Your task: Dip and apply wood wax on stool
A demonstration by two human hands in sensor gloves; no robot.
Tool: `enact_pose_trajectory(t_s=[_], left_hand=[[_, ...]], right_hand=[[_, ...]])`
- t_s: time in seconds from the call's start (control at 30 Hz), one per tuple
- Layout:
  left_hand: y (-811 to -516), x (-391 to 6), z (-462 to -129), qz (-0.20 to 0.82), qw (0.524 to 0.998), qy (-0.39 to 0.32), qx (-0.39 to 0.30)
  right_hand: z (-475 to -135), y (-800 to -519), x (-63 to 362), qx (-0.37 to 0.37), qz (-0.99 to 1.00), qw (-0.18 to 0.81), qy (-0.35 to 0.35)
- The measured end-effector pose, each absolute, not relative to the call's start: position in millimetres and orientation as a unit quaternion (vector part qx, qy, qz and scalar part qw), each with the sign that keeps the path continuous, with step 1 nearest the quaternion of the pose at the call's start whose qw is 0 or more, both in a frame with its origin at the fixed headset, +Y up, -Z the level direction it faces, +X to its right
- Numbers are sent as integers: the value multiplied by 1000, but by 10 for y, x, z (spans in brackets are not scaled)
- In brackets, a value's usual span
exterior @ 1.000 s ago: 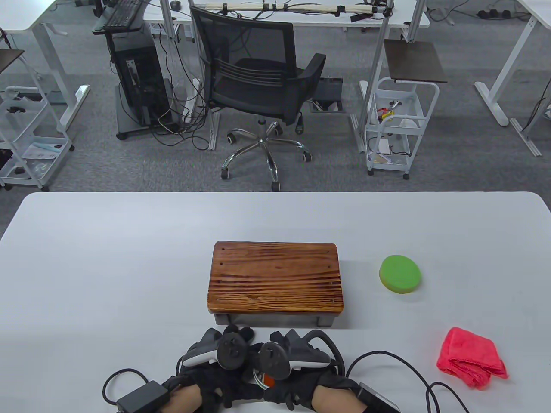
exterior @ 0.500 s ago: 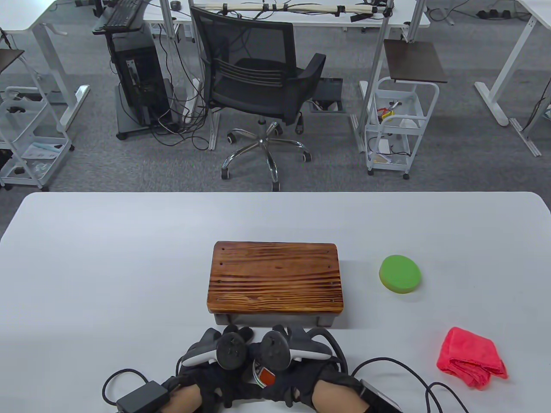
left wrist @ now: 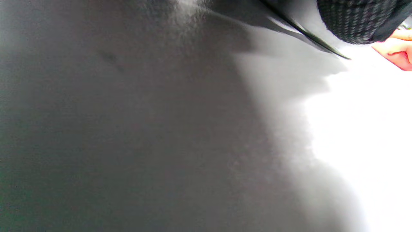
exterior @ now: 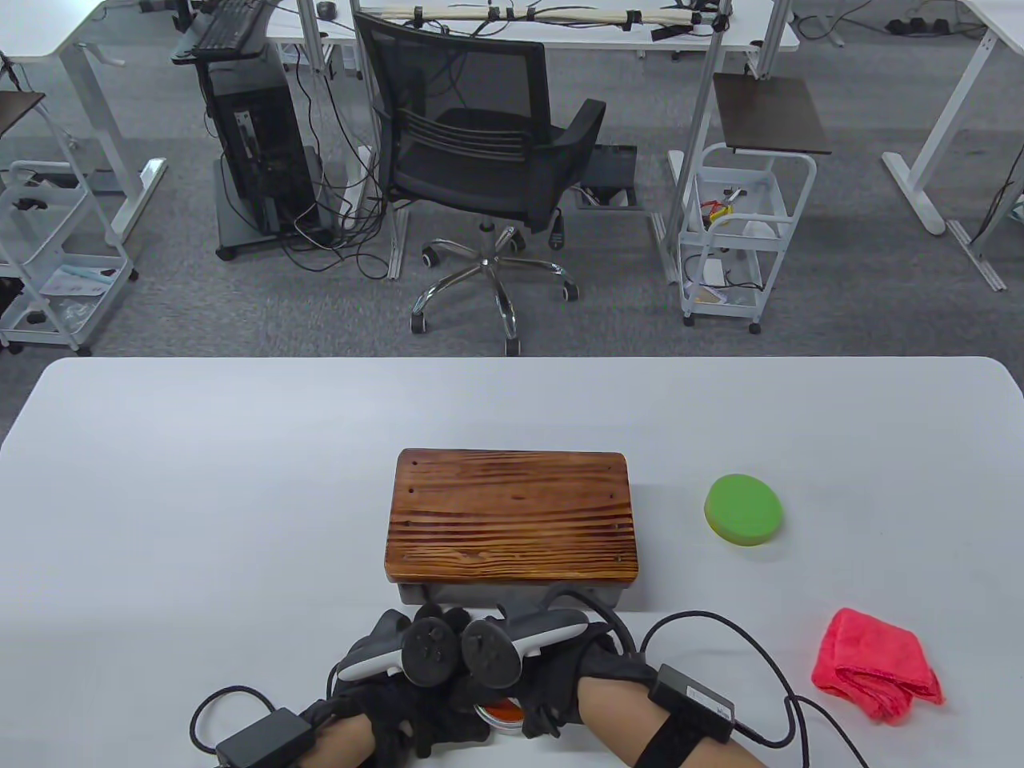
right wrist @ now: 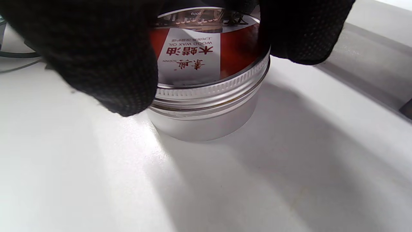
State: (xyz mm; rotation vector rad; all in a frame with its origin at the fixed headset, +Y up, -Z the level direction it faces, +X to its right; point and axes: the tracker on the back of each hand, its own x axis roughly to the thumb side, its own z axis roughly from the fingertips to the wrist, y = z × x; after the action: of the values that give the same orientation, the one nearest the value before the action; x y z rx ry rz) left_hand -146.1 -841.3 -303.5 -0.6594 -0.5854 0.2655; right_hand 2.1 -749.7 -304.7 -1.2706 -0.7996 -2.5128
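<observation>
The wooden stool [exterior: 512, 516] stands in the middle of the table. Just in front of it, at the near edge, both gloved hands are close together over the wood wax tin [exterior: 502, 710], of which only an orange-red sliver shows. In the right wrist view the tin [right wrist: 206, 125] stands upright on the table and my right hand [right wrist: 206, 42] grips its ribbed metal lid from above with the fingers [right wrist: 106, 64] on the rim. My left hand [exterior: 392, 680] lies beside the tin; its hold is hidden. A green round sponge [exterior: 742, 510] lies right of the stool.
A folded red cloth [exterior: 876, 664] lies at the right front of the white table [exterior: 200, 480]. Glove cables [exterior: 720, 632] loop over the near edge. The left wrist view shows only blurred table surface [left wrist: 161, 129] and a bit of glove.
My right hand has turned on the lid: its tracker swung left toward the left hand's tracker and the right forearm came further into view. The left hand and the stool stayed still.
</observation>
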Motion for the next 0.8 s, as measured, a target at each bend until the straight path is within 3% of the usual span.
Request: enact_pose_trajectory(t_s=[0.2, 0.8], left_hand=[[-8413, -1467, -3039, 130, 896, -281, -319], [-8413, -1478, -3043, 131, 897, -277, -319]], right_hand=[[-3006, -7521, 36, -415, -864, 108, -263], [-2894, -7592, 63, -272, -938, 76, -203]])
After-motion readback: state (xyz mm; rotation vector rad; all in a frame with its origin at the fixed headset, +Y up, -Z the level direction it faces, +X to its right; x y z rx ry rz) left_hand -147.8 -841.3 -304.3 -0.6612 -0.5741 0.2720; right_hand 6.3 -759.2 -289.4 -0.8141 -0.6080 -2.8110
